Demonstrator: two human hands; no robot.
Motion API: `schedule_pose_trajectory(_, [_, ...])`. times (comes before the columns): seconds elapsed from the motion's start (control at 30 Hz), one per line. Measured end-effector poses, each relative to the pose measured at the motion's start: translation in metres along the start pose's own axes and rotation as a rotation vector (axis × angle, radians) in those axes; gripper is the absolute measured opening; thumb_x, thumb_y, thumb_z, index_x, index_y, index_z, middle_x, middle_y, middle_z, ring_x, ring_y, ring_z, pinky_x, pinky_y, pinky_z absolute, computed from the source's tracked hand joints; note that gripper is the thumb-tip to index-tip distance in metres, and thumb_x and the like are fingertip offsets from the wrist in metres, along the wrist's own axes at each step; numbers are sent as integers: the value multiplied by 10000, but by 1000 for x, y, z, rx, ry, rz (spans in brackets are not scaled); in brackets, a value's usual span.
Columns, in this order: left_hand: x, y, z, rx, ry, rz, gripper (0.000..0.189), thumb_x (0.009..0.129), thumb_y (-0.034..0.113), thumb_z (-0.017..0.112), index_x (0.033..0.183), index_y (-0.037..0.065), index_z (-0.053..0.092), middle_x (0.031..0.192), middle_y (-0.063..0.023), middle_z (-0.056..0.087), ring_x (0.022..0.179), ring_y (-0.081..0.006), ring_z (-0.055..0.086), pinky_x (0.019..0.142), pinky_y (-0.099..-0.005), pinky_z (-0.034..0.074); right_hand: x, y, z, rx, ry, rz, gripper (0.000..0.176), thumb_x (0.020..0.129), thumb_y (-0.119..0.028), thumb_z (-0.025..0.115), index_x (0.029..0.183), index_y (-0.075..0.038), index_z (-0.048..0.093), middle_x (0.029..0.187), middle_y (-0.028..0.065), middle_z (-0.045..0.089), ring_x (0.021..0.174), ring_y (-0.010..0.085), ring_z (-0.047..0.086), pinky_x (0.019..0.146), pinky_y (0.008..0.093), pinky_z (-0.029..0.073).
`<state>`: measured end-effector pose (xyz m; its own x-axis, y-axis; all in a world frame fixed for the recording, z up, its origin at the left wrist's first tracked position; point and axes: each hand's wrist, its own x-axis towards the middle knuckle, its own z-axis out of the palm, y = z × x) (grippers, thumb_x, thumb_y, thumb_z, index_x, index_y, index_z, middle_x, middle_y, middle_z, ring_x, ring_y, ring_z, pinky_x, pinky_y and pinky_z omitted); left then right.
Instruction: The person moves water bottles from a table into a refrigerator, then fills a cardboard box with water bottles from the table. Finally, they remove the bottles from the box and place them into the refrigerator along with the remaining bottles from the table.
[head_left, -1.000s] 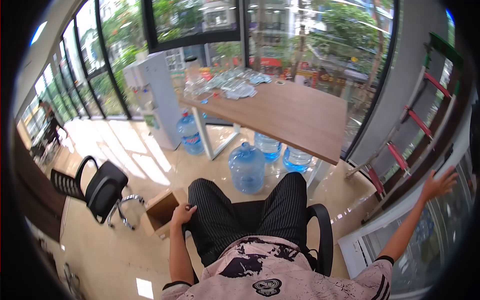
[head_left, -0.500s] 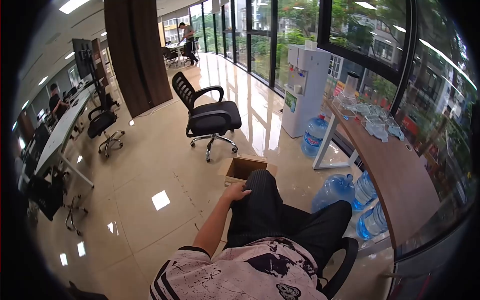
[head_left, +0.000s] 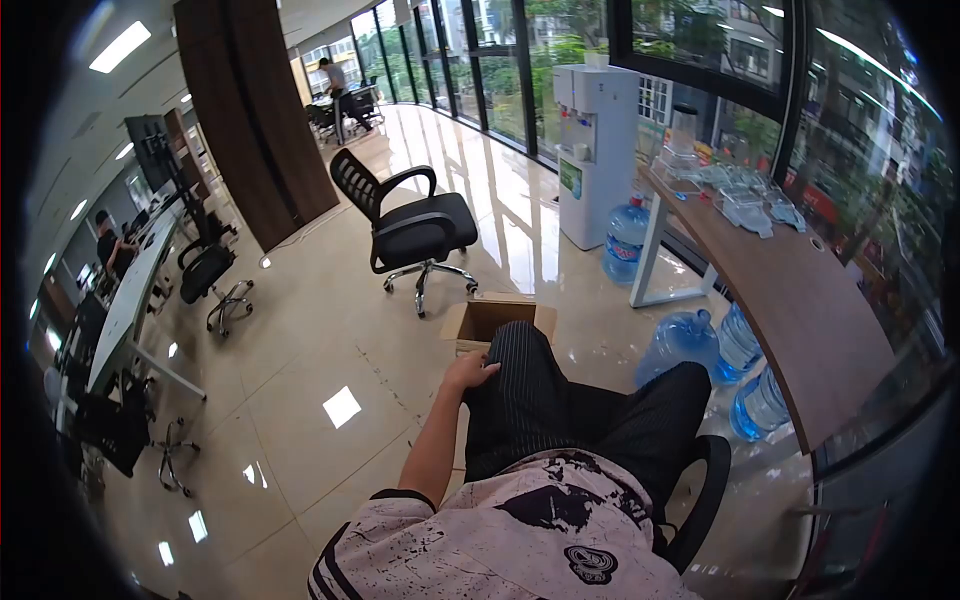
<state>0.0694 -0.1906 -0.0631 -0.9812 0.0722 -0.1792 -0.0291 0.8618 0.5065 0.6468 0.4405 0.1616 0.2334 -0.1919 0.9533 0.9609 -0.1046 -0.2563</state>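
Note:
My left hand (head_left: pixel 470 371) rests against the side of my left thigh, near the knee, over dark striped trousers (head_left: pixel 522 400). Its fingers lie on the cloth, and whether they grip anything is too small to make out. An open cardboard box (head_left: pixel 497 323) stands on the floor just beyond that knee, partly hidden by it. No part of my right hand or right forearm shows.
A black office chair (head_left: pixel 425 222) stands beyond the box. Right of it are a white water dispenser (head_left: pixel 606 150), several blue water bottles (head_left: pixel 624 243) and a brown table (head_left: pixel 790 300) bearing clear plastic items. Two people are far off, left and back.
The view has tilted slightly, shifting the whole scene. My left hand stays at the thigh. The far person at the back has changed posture a little.

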Motion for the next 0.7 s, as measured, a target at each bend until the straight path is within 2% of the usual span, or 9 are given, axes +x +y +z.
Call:
schedule_pose_trajectory(0.07, [21,-11,11,-19,-10,45,539,812,478,616,1124,39,601,1061,-157,643,1022,-315,596,884,-407,463,-5,-2,-4,78,-45,40,601,927,-382,402,1428,-61,314,1502,172,214,1386,395,162,1103,561,132])
schedule_pose_trajectory(0.1, [21,-6,10,-14,-21,55,539,812,478,616,1124,39,601,1061,-157,643,1022,-315,596,884,-407,463,-5,-5,-7,39,11,18,614,925,-443,394,1373,-22,387,1438,207,332,1314,425,311,1063,579,234])
schedule_pose_trajectory(0.17, [23,4,8,-55,-59,56,531,810,473,622,1127,46,603,1045,-158,646,1005,-315,604,876,-403,466,-4,-16,-33,193,-237,62,726,918,-440,335,1392,99,229,1470,299,153,1363,469,127,1060,664,80])
schedule_pose_trajectory(0.33, [45,13,16,-77,-108,157,538,805,462,636,1121,28,603,1029,-170,647,996,-314,609,864,-399,474,-49,-6,-35,241,-236,68,692,908,-359,355,1402,98,192,1458,325,146,1350,508,110,1067,632,128])
schedule_pose_trajectory(0.43, [48,32,14,-52,-106,218,543,804,463,638,1112,16,604,1026,-177,647,993,-315,610,863,-399,478,-76,27,-17,420,-207,-156,722,904,-377,405,1411,82,173,1467,322,116,1357,496,112,1052,656,122])
schedule_pose_trajectory(0.5, [54,39,17,-33,-120,267,547,804,465,638,1109,12,604,1027,-179,646,993,-316,610,865,-400,479,-76,32,-22,-257,-271,-182,515,803,-396,617,1156,-23,588,1034,145,642,910,326,625,834,421,478])
schedule_pose_trajectory(0.57, [62,48,22,1,-91,330,507,801,448,654,1075,22,627,979,-176,666,917,-320,637,814,-390,499,-89,47,-19,-67,-387,-181,561,811,-368,575,1183,49,530,1132,210,575,1049,365,553,937,429,414])
schedule_pose_trajectory(0.63, [71,59,25,27,-123,358,520,799,462,651,1076,23,627,992,-180,662,931,-321,633,827,-389,496,-110,45,-38,-310,-463,-185,659,828,-384,555,1265,97,443,1289,265,465,1230,393,422,1044,423,330])
schedule_pose_trajectory(0.7, [77,69,29,56,-159,385,532,797,476,647,1077,24,627,1004,-184,659,946,-323,629,840,-389,492,-155,50,-42,105,-292,-25,756,839,-414,541,1326,131,347,1390,290,348,1334,394,288,1103,413,255])
